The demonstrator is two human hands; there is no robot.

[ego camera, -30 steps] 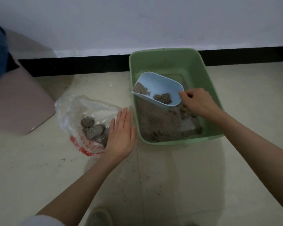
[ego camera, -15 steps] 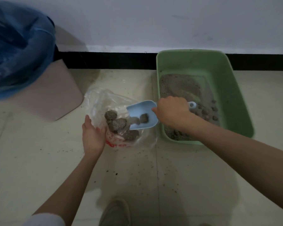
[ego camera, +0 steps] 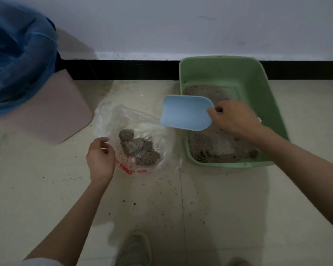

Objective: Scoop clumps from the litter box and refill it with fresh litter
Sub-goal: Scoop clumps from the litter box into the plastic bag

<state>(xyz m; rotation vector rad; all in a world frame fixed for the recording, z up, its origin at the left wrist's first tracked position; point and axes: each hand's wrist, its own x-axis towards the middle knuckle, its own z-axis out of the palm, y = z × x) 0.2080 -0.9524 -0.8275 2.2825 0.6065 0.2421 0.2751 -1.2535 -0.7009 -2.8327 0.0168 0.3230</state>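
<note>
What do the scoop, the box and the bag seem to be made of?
Scoop: likely hard plastic, matte pale blue, smooth moulded curve.
Box: likely rigid plastic, green, slight sheen, rounded rim.
Bag: thin clear plastic film, crinkled, glossy, with red print.

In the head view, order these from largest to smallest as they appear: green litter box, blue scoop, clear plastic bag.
1. Green litter box
2. Clear plastic bag
3. Blue scoop

All three lie at similar distance.

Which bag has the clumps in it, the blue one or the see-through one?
The clear plastic bag with red print, on the floor; the grey clumps lie inside it. The blue bag lines the bin.
</note>
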